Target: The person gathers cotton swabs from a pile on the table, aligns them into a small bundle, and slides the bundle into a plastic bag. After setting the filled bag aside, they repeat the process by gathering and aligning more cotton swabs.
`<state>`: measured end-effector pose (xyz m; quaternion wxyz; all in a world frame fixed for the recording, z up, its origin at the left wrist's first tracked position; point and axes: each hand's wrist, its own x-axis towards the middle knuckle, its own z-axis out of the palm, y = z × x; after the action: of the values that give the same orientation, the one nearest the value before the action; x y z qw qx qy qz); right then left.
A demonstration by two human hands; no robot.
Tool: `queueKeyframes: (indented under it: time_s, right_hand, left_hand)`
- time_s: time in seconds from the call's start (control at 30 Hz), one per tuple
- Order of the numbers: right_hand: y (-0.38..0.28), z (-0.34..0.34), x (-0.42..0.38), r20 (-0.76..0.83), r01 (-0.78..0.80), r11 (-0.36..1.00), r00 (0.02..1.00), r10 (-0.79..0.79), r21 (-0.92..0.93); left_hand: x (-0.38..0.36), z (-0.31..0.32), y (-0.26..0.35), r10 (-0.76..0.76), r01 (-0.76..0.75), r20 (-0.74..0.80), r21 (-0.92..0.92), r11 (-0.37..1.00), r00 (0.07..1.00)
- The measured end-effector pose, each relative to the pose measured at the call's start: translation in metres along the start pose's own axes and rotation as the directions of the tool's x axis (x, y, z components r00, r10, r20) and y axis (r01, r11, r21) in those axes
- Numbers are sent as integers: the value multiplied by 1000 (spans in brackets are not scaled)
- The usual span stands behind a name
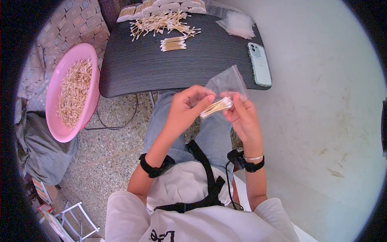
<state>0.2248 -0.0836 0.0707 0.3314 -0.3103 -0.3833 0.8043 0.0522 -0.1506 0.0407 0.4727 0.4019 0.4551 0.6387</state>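
Observation:
A small bundle of cotton swabs (pixel 216 107) lies slantwise between my two hands, above my lap. My left hand (pixel 188 105) is closed around its left end, with the thumb along the top. On the other side, my right hand (pixel 243 117) pinches a clear plastic zip bag (pixel 230 80) beside the bundle's white tips. The bag stands up behind the fingers, its top edge pointing toward the table. I cannot tell how much of the bundle is inside the bag.
On the dark table (pixel 133 60) are a loose heap of swabs (pixel 163 23), a neat swab stack (pixel 173 43), packed bundles (pixel 169 7), empty clear bags (pixel 238 25) and a phone (pixel 260 64). A pink basin (pixel 51 94) full of swabs stands left. A folding rack (pixel 78 220) is lower left.

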Motion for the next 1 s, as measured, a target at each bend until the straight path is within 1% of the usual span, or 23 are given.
queueKeyframes:
  time_s: [0.03, 0.13, 0.23, 0.3, 0.33, 0.43, 0.5, 0.53, 0.63, 0.7, 0.73, 0.8, 0.83, 0.93, 1.0]
  right_hand:
    - [1, -1, 1, 8, -38, 997, 999, 37, 61]
    - [9, -9, 5, 97, -52, 990, 994, 40, 128]
    - [16, -11, 4, 56, -83, 979, 996, 74, 187]
    - [20, -10, 4, 72, -99, 974, 994, 86, 203]
    - [21, -10, 4, 80, -107, 972, 993, 92, 211]
    - [16, -6, 3, 171, -129, 951, 982, 83, 281]
    - [14, -3, 1, 166, -125, 952, 983, 80, 280]
    - [15, -1, 0, 163, -122, 953, 983, 79, 279]
    - [22, -2, 1, 117, -80, 965, 992, 52, 251]
    - [26, 1, 0, 58, 31, 996, 998, -37, 88]
    - [29, 3, -1, 34, 84, 996, 996, -84, 5]
    - [34, 12, -4, -33, 114, 992, 993, -116, -50]
    - [35, 15, -4, -67, 128, 989, 989, -133, -78]
    - [38, 11, -4, 4, 168, 981, 986, -168, -95]
    - [35, 12, -5, 18, 145, 988, 989, -144, -58]
  left_hand:
    - [0, 1, 0, -4, 4, 0, 0, 1000, 1000]
    - [-2, 4, 2, -12, 12, -3, -12, 1000, 1000]
    - [-2, 5, 3, -3, 3, -8, -23, 1000, 1000]
    - [-1, 5, 4, 13, -13, -8, 4, 1000, 1000]
    - [-2, 5, 4, 5, -5, -10, -14, 1000, 1000]
    - [-2, 6, 2, -25, 24, -12, -66, 998, 1000]
    - [-3, 7, 1, -51, 50, -8, -100, 994, 999]
    - [-4, 8, 0, -42, 40, -12, -107, 993, 999]
    - [-5, 13, -3, -11, 6, -41, -105, 994, 999]
    - [-6, 16, -7, 12, -18, -80, -74, 997, 997]
    - [-7, 19, -6, 21, -30, -95, -89, 996, 995]
    - [-9, 25, -5, 40, -55, -126, -118, 991, 991]
    - [-9, 25, -5, 38, -52, -129, -103, 993, 991]
    - [-10, 24, -9, 44, -54, -135, -73, 996, 990]
    - [-9, 22, -12, 64, -74, -137, -74, 994, 989]
